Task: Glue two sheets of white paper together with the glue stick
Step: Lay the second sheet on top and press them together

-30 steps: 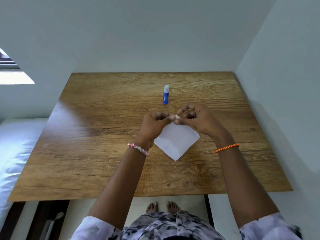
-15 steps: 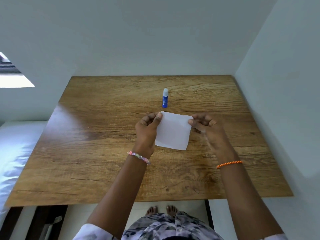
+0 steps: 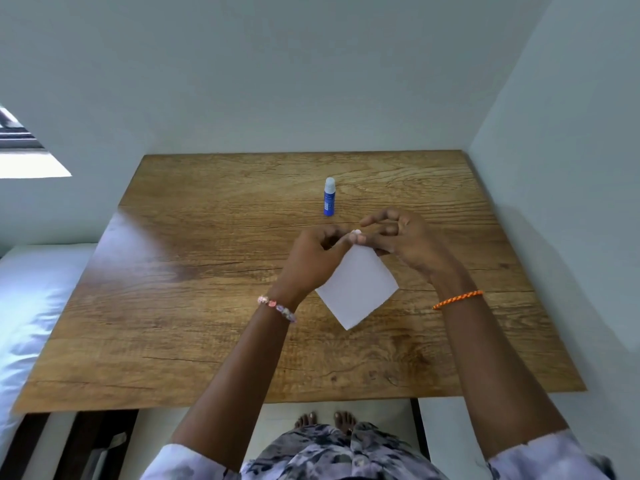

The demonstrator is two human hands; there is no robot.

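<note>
Head view shows both hands pinching the top corner of the white paper (image 3: 356, 289) at frame centre: left hand (image 3: 311, 261) and right hand (image 3: 405, 240) meet fingertip to fingertip. Half a second ago they held opposite edges; now it hangs as a diamond, possibly two sheets. Glue stick (image 3: 329, 197) stands just above, on the table (image 3: 207, 306).

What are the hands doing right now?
Left hand: closed, pinching the top corner of the white paper.
Right hand: pinching the same corner, other fingers spread.
</note>
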